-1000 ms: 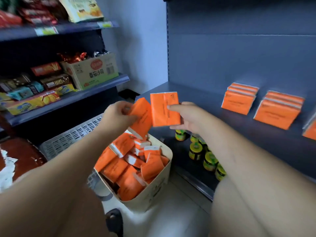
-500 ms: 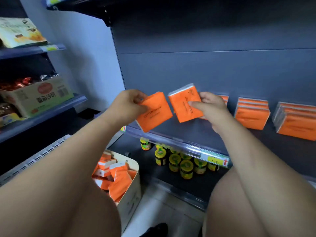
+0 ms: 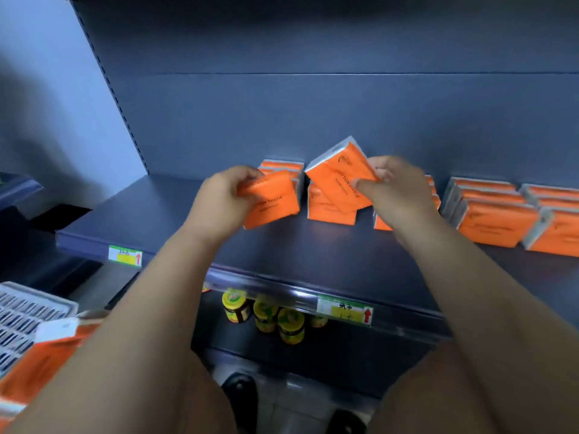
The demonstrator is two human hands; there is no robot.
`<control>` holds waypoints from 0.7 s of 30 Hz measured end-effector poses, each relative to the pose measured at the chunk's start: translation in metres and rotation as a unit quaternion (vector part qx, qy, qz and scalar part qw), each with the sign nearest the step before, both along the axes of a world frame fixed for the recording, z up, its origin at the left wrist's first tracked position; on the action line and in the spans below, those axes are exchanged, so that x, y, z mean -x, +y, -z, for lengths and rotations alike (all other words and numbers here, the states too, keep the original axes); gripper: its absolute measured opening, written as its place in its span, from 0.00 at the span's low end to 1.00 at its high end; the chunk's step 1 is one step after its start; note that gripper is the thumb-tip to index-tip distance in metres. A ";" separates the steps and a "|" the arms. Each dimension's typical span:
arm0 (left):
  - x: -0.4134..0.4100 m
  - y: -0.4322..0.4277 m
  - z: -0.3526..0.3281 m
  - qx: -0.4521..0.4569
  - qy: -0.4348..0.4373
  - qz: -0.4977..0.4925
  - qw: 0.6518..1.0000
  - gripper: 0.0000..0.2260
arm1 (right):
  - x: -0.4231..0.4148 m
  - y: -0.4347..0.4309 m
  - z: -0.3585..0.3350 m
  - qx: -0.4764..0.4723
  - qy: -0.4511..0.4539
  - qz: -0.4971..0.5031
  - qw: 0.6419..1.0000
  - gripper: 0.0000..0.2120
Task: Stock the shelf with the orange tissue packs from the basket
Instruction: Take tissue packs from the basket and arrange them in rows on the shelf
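Holding 1 orange pack each, left hand (image 3: pixel 219 198) and right hand (image 3: pixel 398 192)

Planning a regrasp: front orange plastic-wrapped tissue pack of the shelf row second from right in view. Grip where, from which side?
Likely its top edge, thumb on the orange face, coming from above and in front. The front orange plastic-wrapped tissue pack stands upright, face out; packs behind and the neighbouring row on its right block those sides.
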State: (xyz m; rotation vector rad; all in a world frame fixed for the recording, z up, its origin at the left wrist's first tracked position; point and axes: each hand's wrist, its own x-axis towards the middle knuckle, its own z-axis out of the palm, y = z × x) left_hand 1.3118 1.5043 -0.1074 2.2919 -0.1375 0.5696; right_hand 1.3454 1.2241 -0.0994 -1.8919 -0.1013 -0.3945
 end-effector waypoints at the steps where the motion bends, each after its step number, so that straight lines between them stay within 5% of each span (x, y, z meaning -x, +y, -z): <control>1: -0.011 0.001 0.005 -0.019 -0.002 0.004 1.000 0.15 | -0.003 -0.003 0.005 0.013 0.001 0.007 1.000 0.10; 21: -0.093 0.015 0.062 -0.147 -0.013 0.030 0.989 0.23 | -0.026 -0.007 0.045 0.192 0.024 0.002 0.981 0.19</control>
